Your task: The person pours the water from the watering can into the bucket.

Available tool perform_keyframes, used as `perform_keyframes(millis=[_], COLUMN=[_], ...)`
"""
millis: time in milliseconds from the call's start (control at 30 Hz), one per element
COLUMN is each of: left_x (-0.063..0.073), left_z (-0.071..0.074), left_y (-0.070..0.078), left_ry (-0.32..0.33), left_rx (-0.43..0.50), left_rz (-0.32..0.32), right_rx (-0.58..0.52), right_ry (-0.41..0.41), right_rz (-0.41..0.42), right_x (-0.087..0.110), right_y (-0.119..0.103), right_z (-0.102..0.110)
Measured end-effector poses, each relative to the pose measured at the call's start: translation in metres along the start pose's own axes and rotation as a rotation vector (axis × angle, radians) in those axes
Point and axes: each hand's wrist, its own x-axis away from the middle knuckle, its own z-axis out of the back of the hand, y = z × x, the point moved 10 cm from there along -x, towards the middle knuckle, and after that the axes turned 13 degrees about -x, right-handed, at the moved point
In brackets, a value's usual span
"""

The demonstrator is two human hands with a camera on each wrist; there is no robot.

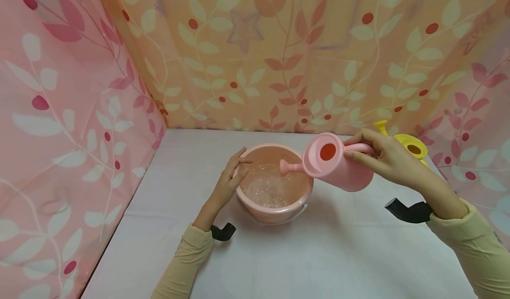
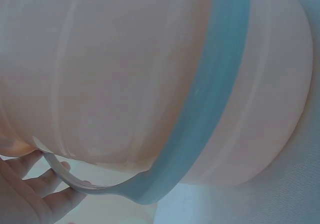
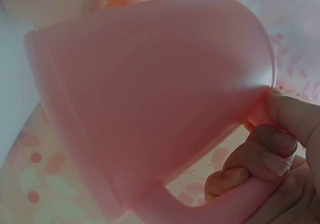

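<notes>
My right hand (image 1: 384, 157) grips the handle of a pink watering can (image 1: 352, 175). The right wrist view shows fingers curled round that handle and the thumb against the can (image 3: 150, 104). The can is tilted left, its spout (image 1: 287, 167) over a light pink bucket (image 1: 275, 211). Bubbling, rippled water (image 1: 264, 190) lies in the bucket. At the bucket's left rim rests my left hand (image 1: 229, 179), its fingers fairly straight. In the left wrist view that hand (image 2: 30, 194) is beside the bucket's pale handle (image 2: 205, 109), which hangs along the outer wall.
A yellow watering can (image 1: 412, 144) stands at the back right, partly behind my right hand. White cloth covers the table (image 1: 191, 157). Floral curtains (image 1: 259, 51) enclose the back and sides. Black wrist mounts (image 1: 410, 211) stick out from both wrists.
</notes>
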Motion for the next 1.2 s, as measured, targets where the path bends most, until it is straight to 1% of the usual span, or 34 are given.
perform_keyframes(millis=[133,200,400,600,800,1067,1200], left_x=[0.002,0.002,0.002,0.002,0.002,0.002,0.003], left_z=[0.006,0.007,0.007,0.007,0.006,0.004,0.004], left_y=[0.018,0.023,0.024,0.024,0.023,0.022,0.022], left_ry=[-0.003,-0.002,-0.002,-0.001,-0.001,-0.017,-0.018], left_rx=[0.001,-0.005,-0.005,0.001,-0.005,0.018,0.018], left_rz=[-0.006,-0.012,-0.007,-0.017,-0.004,0.001,-0.001], right_rx=[0.002,0.002,-0.002,-0.012,-0.017,0.004,0.019], right_ry=[0.001,-0.001,-0.002,-0.003,-0.004,-0.009,-0.007], right_rz=[0.003,0.005,0.006,-0.005,-0.017,0.013,0.013], right_x=[0.000,-0.001,-0.001,-0.001,-0.001,-0.002,-0.002], right_y=[0.000,0.000,0.000,0.001,0.001,-0.001,-0.001], right_z=[0.000,0.000,-0.001,-0.002,-0.002,-0.002,-0.001])
